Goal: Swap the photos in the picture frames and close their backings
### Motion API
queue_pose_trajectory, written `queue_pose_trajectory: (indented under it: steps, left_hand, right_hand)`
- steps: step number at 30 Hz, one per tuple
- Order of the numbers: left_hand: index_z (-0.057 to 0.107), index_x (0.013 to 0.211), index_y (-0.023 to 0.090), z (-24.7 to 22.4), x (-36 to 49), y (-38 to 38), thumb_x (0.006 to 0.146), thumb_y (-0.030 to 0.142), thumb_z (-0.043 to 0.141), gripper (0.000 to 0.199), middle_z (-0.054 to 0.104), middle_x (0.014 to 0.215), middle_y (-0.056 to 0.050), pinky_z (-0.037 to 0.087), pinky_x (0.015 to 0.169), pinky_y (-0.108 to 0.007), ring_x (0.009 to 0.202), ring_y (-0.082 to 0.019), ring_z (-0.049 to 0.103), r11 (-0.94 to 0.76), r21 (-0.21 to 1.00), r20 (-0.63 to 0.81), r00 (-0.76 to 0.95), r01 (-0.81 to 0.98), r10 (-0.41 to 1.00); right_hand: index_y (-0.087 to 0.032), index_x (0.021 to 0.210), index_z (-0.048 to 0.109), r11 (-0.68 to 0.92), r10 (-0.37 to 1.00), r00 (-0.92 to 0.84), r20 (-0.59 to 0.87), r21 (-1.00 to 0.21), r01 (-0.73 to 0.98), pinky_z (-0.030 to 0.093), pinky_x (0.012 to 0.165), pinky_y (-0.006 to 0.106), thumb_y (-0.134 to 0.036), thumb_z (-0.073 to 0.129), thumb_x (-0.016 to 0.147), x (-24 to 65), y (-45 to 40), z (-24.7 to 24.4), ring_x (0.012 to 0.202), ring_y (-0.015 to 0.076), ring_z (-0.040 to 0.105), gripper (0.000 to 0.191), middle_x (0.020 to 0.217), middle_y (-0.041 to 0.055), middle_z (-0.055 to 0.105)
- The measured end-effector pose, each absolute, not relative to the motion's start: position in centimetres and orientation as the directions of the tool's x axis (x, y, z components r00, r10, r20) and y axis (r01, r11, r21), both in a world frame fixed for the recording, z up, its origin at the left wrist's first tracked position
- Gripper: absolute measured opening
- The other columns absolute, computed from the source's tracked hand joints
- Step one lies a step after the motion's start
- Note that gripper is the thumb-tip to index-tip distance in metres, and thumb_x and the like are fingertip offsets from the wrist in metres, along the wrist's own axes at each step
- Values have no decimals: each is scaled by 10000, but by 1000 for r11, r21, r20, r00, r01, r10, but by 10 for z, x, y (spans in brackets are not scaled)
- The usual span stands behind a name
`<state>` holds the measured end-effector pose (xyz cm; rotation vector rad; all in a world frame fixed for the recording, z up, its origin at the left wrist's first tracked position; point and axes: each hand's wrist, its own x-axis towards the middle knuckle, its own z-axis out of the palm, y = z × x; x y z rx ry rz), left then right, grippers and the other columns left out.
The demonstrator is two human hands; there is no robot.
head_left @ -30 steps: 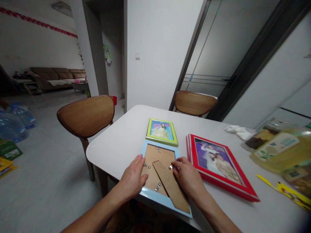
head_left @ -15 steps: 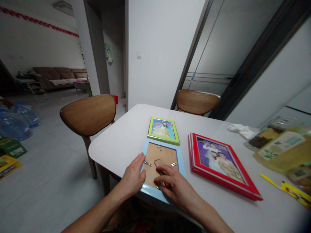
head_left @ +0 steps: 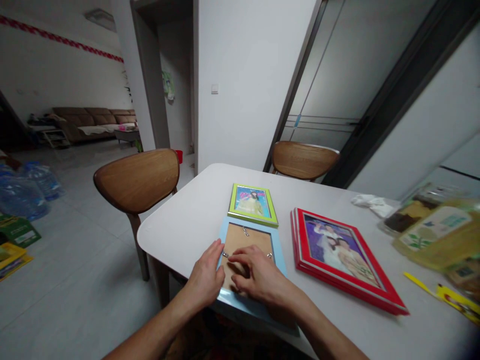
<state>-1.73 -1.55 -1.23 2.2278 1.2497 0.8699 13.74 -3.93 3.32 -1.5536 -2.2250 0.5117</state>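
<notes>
A light blue photo frame (head_left: 279, 250) lies face down at the table's near edge, its brown backing board (head_left: 247, 240) and small metal clips showing. My left hand (head_left: 206, 275) rests on the frame's left edge, fingers near each other against the rim, holding it. Over the lower part of the backing is my right hand (head_left: 258, 275), fingers curved and apart, index fingertip by the left clip (head_left: 225, 254). Nothing shows between those fingers. Beyond the blue frame lies a green frame (head_left: 254, 203) with a photo of a person in a pale dress.
Red photo frames (head_left: 345, 260) are stacked on the right of the white table (head_left: 180, 220). Farther right are a white tissue (head_left: 373, 204), a yellow cutter (head_left: 420, 283) and a yellowish bottle (head_left: 435, 230). Wooden chairs (head_left: 140, 180) stand beyond the table's edges.
My right hand has moved left and up across the backing, toward the left clip. The dark bent wire stand seen earlier on the backing no longer shows. My left hand stays put.
</notes>
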Motion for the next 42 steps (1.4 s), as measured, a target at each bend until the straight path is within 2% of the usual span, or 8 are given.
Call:
queue_pose_trajectory:
  steps: [5, 12, 15, 21, 28, 35, 40, 42]
  left_hand:
    - [425, 1179, 99, -9, -17, -17, 678, 61, 397, 504, 425, 1252, -122, 312, 983, -376, 1157, -205, 385, -501, 623, 302, 406, 601, 863]
    - [430, 1170, 67, -9, -16, -16, 687, 60, 385, 485, 426, 1245, -145, 309, 985, -370, 1159, -206, 382, -508, 604, 301, 414, 614, 859]
    - [431, 1175, 98, -11, -17, -16, 670, 52, 402, 508, 429, 1248, -123, 307, 985, -382, 1156, -208, 386, -509, 630, 317, 403, 586, 858]
    - [431, 1182, 101, -9, -17, -17, 656, 53, 406, 528, 409, 1263, -117, 299, 994, -375, 1163, -214, 376, -485, 650, 293, 396, 585, 870]
    - [411, 1185, 17, -4, -17, -18, 675, 61, 378, 513, 384, 1269, -166, 280, 1006, -354, 1177, -217, 354, -494, 589, 244, 442, 639, 863]
    - [405, 1190, 16, -8, -16, -17, 678, 75, 375, 516, 389, 1268, -162, 282, 1007, -343, 1178, -212, 353, -478, 593, 255, 411, 649, 875]
    - [391, 1200, 13, -9, -16, -17, 677, 73, 374, 526, 385, 1271, -161, 274, 1010, -336, 1181, -206, 348, -469, 600, 245, 409, 648, 879]
    - [390, 1202, 20, -8, -16, -18, 684, 79, 373, 522, 383, 1274, -156, 269, 1012, -334, 1183, -202, 344, -464, 599, 241, 406, 653, 882]
  right_hand:
    - [-194, 809, 643, 306, 951, -252, 181, -411, 859, 355, 746, 282, -215, 476, 714, 129, -24, 26, 838, 176, 497, 193, 863, 64, 588]
    - [-164, 729, 598, 228, 947, -150, 284, -266, 936, 348, 706, 261, -204, 427, 764, 110, -13, 8, 751, 158, 482, 179, 760, 65, 559]
    - [-163, 708, 586, 212, 951, -134, 279, -272, 939, 346, 700, 244, -218, 412, 778, 114, -10, 8, 742, 148, 482, 195, 744, 56, 551]
    - [-145, 867, 596, 93, 964, -24, 266, -250, 964, 324, 738, 252, -218, 380, 793, 147, 6, 8, 808, 160, 476, 239, 834, 75, 556]
    - [-226, 967, 605, -46, 964, 104, 246, -231, 972, 311, 629, 286, -258, 375, 790, 158, 23, -1, 802, 203, 450, 292, 873, 85, 545]
    - [-182, 1094, 524, 14, 966, 54, 251, -261, 965, 323, 745, 274, -268, 397, 778, 159, 4, 9, 885, 183, 459, 351, 958, 83, 551]
    - [-174, 962, 593, 110, 977, -43, 208, -319, 941, 342, 755, 285, -369, 458, 727, 164, -44, 17, 856, 192, 476, 334, 901, 81, 549]
    - [-188, 980, 585, 106, 983, -53, 173, -314, 943, 350, 747, 298, -393, 519, 669, 163, -58, 16, 846, 204, 478, 378, 872, 75, 538]
